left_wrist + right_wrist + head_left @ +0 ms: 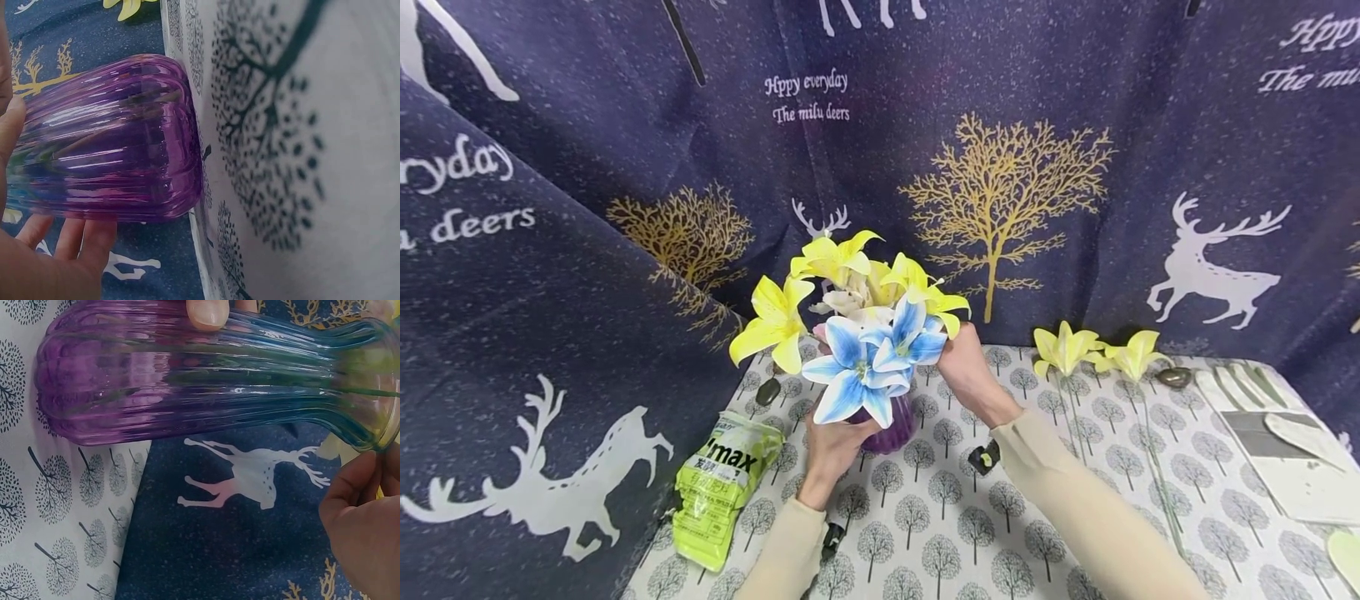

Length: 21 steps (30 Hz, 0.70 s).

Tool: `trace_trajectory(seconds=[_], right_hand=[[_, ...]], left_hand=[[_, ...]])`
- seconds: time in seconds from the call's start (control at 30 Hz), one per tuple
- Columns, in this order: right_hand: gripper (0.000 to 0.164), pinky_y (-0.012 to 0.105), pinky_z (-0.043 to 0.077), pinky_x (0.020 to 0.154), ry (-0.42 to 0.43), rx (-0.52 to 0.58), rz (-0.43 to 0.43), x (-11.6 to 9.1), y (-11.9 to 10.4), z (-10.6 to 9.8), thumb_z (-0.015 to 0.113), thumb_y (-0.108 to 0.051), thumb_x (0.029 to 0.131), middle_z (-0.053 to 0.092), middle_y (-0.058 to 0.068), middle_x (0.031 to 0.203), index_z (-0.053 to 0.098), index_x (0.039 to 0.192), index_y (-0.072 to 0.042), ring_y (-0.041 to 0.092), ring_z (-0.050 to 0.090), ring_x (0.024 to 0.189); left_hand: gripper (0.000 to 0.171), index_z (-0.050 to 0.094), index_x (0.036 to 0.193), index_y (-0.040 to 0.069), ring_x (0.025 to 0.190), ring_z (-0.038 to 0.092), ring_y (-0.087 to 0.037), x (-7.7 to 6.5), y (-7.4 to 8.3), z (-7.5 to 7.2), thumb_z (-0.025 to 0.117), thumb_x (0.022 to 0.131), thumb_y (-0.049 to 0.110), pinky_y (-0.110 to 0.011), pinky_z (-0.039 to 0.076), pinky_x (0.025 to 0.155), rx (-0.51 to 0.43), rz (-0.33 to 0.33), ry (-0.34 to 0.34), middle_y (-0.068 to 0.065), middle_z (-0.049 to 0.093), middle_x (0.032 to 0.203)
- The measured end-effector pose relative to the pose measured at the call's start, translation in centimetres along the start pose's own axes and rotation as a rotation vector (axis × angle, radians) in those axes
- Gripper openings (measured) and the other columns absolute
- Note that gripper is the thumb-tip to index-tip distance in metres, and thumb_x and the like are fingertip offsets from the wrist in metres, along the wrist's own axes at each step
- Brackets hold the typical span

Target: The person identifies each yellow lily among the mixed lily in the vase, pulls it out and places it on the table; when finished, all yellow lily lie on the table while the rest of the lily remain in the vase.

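A ribbed glass vase [187,375], purple at its base and blue toward its flared neck, stands upright on the table with green stems inside. My left hand [835,450] grips its side, thumb and fingers on opposite sides of the glass. Above the rim spread blue-and-white lilies [859,371], several yellow lilies [772,323] and pale blooms [847,298]. At the rim, my right hand [369,512] pinches with thumb and finger beside a yellow lily [951,308]; petals partly hide what lies between the fingertips.
Two long-stemmed yellow lilies [1066,348] lie on the right of the tree-print tablecloth [940,533]. Beyond them are a dark stone [1174,377] and a white-and-grey board [1262,450]. To the left are a green bag [718,492] and another dark stone [768,392]. A deer-print curtain [865,167] hangs behind.
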State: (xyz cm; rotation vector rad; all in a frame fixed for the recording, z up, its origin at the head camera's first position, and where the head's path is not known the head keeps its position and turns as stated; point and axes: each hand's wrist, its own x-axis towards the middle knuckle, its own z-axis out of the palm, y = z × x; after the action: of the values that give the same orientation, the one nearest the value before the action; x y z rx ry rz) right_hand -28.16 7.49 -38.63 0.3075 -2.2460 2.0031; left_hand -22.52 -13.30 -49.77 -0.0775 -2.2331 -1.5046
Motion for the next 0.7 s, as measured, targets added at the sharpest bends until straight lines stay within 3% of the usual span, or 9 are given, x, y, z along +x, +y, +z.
trace_trajectory(seconds=[0.17, 0.33, 0.4, 0.53, 0.7], right_hand=[[0.02, 0.021, 0.05, 0.076, 0.02, 0.047, -0.002, -0.18, 0.06, -0.22, 0.059, -0.013, 0.1, 0.066, -0.009, 0.08, 0.071, 0.113, -0.004, 0.011, 0.054, 0.08], [0.035, 0.021, 0.043, 0.061, 0.048, 0.062, -0.001, -0.43, 0.02, -0.48, 0.049, 0.005, 0.09, 0.063, -0.011, 0.075, 0.073, 0.116, -0.001, 0.011, 0.045, 0.066], [0.041, 0.021, 0.041, 0.056, 0.058, 0.102, -0.001, -0.49, -0.07, -0.49, 0.051, 0.008, 0.086, 0.064, -0.011, 0.076, 0.072, 0.12, -0.002, 0.011, 0.043, 0.061], [0.036, 0.02, 0.046, 0.057, 0.073, 0.202, -0.015, -0.43, -0.2, -0.42, 0.055, 0.009, 0.086, 0.071, -0.013, 0.081, 0.073, 0.116, -0.001, 0.009, 0.053, 0.064], [0.03, 0.018, 0.055, 0.067, 0.098, 0.373, -0.045, -0.25, -0.38, -0.42, 0.058, 0.006, 0.092, 0.074, -0.012, 0.088, 0.077, 0.095, -0.017, 0.006, 0.065, 0.078]], left_hand=[[0.08, 0.061, 0.133, 0.013, 0.114, 0.071, -0.026, -0.04, 0.07, -0.1, 0.097, 0.062, 0.019, -0.042, 0.058, 0.099, -0.032, -0.042, -0.033, -0.009, 0.072, 0.126], [0.071, 0.058, 0.137, 0.009, 0.119, 0.067, -0.021, -0.02, -0.06, -0.08, 0.089, 0.072, 0.013, -0.029, 0.056, 0.102, -0.194, -0.122, -0.105, -0.013, 0.068, 0.133], [0.071, 0.058, 0.136, 0.008, 0.12, 0.067, -0.023, -0.07, -0.07, -0.07, 0.089, 0.072, 0.012, -0.031, 0.055, 0.103, -0.18, -0.117, -0.097, -0.014, 0.069, 0.132], [0.077, 0.06, 0.135, 0.01, 0.118, 0.068, -0.03, -0.21, 0.09, -0.06, 0.094, 0.066, 0.016, -0.043, 0.055, 0.104, -0.053, -0.082, -0.049, -0.011, 0.072, 0.127], [0.075, 0.061, 0.134, 0.01, 0.12, 0.067, -0.032, -0.14, 0.12, 0.02, 0.093, 0.067, 0.012, -0.042, 0.055, 0.106, -0.088, -0.087, -0.055, -0.01, 0.072, 0.128]])
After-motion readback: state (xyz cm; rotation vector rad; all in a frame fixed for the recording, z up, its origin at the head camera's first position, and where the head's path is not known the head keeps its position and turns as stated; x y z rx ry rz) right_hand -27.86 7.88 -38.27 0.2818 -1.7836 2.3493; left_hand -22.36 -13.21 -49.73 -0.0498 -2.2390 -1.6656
